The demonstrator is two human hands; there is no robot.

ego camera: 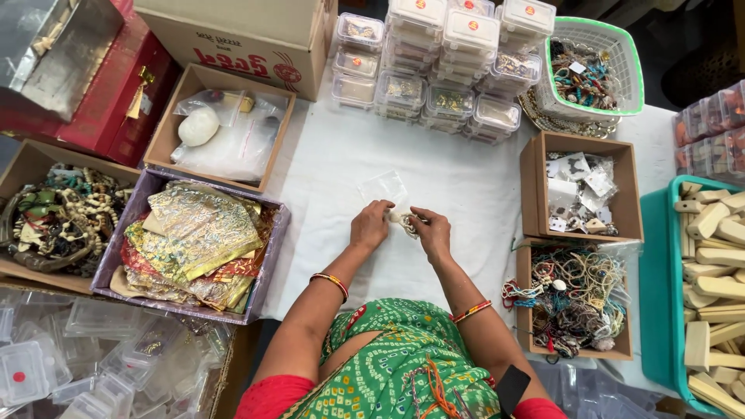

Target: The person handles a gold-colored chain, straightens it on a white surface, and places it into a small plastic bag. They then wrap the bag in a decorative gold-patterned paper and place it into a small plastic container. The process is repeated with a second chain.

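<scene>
Both hands pinch one beaded bracelet (407,223): left hand (370,226), right hand (431,233), over white cloth (466,186), clear bag (384,187) nearby.

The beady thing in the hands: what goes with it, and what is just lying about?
In use:
- left hand
- right hand
- small pale bead piece, held by both
- clear plastic pouch, just beyond the hands

Lying about:
- shiny fabric pouches
- stacked clear boxes
- wooden blocks
- green basket

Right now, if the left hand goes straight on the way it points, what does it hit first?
The left hand points up-table and slightly right. First in line looks like the clear pouch on the cloth; beyond it, the stacked clear boxes. Depth is unclear.
</scene>
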